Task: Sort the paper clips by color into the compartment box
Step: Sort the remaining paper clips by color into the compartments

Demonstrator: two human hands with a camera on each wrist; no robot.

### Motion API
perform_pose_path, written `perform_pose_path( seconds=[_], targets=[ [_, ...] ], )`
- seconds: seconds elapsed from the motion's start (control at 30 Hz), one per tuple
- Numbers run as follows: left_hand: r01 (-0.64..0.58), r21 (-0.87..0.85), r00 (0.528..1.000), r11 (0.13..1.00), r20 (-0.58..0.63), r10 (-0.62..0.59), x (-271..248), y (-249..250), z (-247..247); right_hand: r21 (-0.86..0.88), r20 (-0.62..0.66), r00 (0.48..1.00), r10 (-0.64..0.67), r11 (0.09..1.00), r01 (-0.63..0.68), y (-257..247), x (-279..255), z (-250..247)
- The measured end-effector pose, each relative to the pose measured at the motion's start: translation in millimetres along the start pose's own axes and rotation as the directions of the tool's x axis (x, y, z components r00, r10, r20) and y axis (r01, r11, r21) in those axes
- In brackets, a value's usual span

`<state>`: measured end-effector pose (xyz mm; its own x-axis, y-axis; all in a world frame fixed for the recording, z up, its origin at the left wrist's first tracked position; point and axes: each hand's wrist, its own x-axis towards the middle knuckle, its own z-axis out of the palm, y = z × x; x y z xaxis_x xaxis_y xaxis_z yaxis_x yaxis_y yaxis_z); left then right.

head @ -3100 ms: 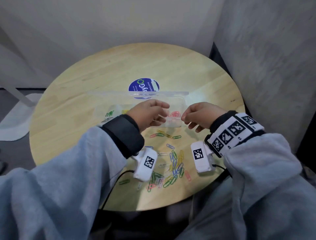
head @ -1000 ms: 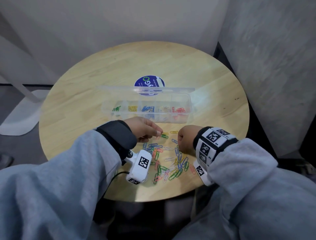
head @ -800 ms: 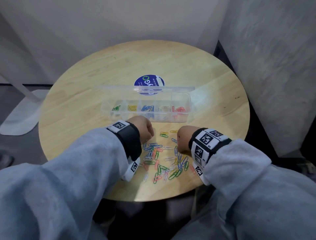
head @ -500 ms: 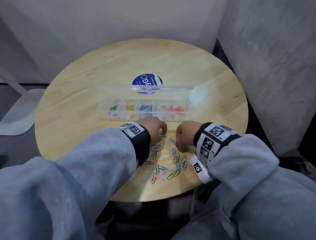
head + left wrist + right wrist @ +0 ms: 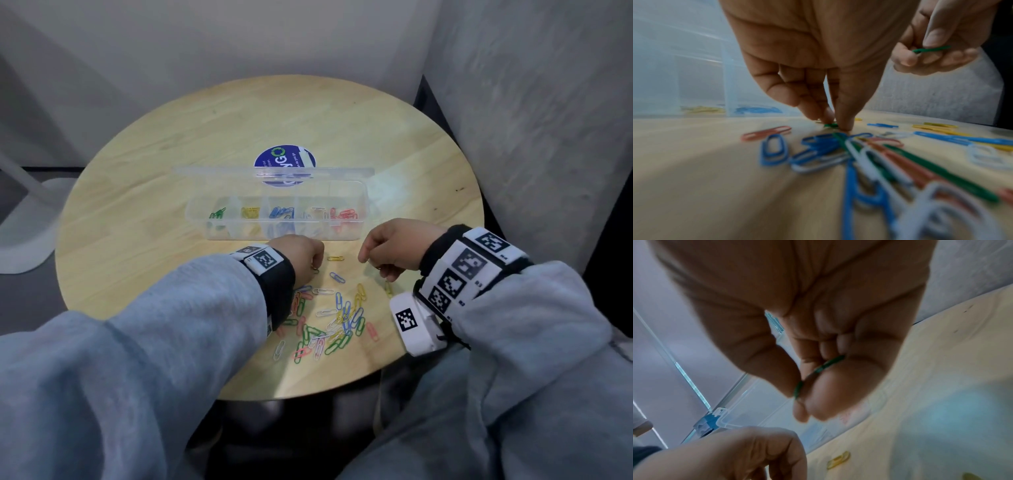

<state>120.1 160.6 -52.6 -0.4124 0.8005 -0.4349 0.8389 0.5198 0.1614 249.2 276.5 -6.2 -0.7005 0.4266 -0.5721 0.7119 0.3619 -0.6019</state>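
Observation:
The clear compartment box (image 5: 363,209) stands open on the round table, holding green, yellow, blue, white and red clips in separate cells. A loose pile of mixed paper clips (image 5: 337,317) lies in front of it. My left hand (image 5: 315,269) reaches down at the pile's far edge; in the left wrist view its thumb and fingertips (image 5: 844,125) pinch a green clip (image 5: 830,125) that lies on the wood. My right hand (image 5: 364,258) hovers just above the table, and pinches another green clip (image 5: 819,369) between thumb and forefinger.
The box's clear lid (image 5: 219,170) is folded back behind it, over a round blue sticker (image 5: 284,158). A single yellow clip (image 5: 335,258) lies between my hands. A grey wall stands close on the right. The table's near edge (image 5: 308,394) is just behind the pile.
Both hands came back from the box to the pile. The left hand turned palm down onto a green clip. The right hand picked up a green clip and lifted slightly.

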Motion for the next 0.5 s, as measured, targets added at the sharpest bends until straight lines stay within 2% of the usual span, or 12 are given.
perform_pose_path(
  seconds=[0.2,0.37,0.5],
  targets=[
    [0.066,-0.183,0.998,0.981,0.016,-0.064,-8.5,-3.3,4.8,-0.116,0.025,0.995,0.094,0.989,-0.091,1.9,-2.9,9.1],
    [0.057,-0.163,0.998,0.985,0.02,-0.054,-14.1,-4.1,2.7,-0.075,0.106,0.991,0.08,0.995,-0.072,0.1,-4.1,14.4],
    [0.061,-0.187,0.998,0.981,0.023,-0.057,-20.0,-7.7,-1.9,-0.3,0.124,0.991,0.041,0.954,-0.002,2.0,-6.3,16.6]
  ],
)
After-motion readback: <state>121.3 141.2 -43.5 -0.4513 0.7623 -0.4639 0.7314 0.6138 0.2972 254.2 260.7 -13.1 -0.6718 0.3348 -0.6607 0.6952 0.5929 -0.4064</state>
